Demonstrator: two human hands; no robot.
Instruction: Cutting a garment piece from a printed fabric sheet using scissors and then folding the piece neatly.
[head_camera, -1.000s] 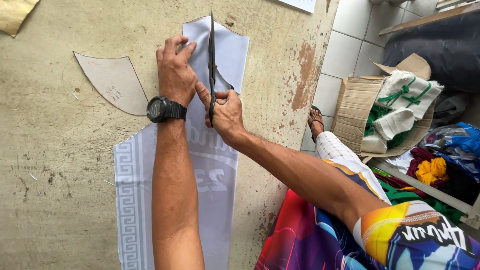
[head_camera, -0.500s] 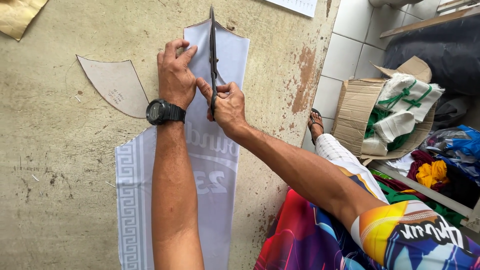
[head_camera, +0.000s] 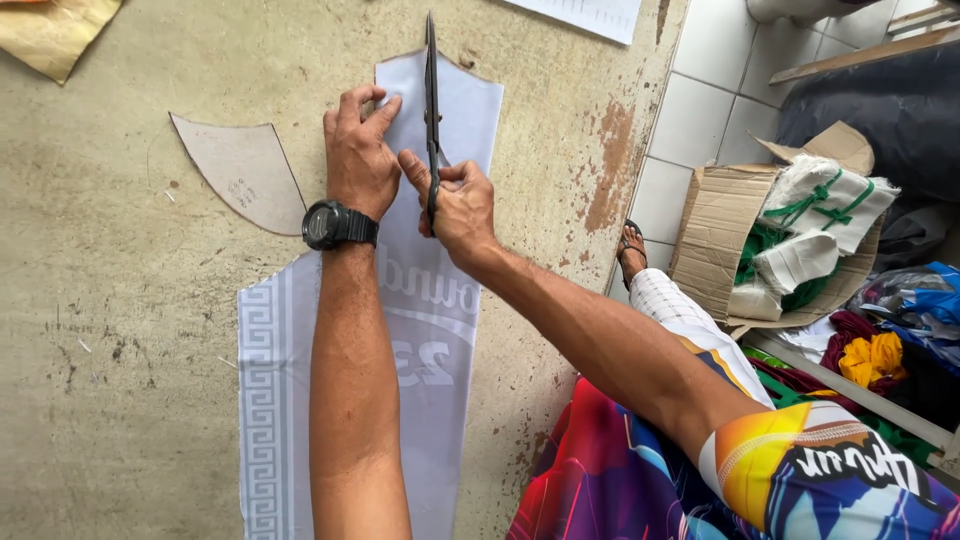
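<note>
So the pale grey fabric panel (head_camera: 420, 330) is lying flat on the worn concrete tabletop (head_camera: 130, 380), running from about 6 o'clock up toward 12 o'clock. It narrows toward the top end, has a geometric key-pattern border down its 9 o'clock edge, and there's some white lettering printed across the middle, partly hidden under the arms.

The left hand (head_camera: 358, 165) sits flat on the upper part of the panel, its fingers (head_camera: 362, 102) spread and pressing the cloth down, not gripping anything. There's a black wristwatch (head_camera: 335, 224) on that wrist.

Right beside it, at the 3 o'clock side, the right hand (head_camera: 458, 203) is closed around the handles of a long pair of dark scissors (head_camera: 431, 100). The blades point straight to 12 o'clock over the panel, looking nearly shut from this angle, with the tip reaching about the top edge of the fabric. The left fingers are just beside the blades, on the 9 o'clock side.

Further out: a curved grey pattern piece (head_camera: 240, 170) lies on the tabletop at 9 o'clock of the left hand, apart from the panel. Off at 3 o'clock, on the white tiled floor (head_camera: 700, 110), there's a torn cardboard box (head_camera: 720, 230) stuffed with bundled white and green cloth.
</note>
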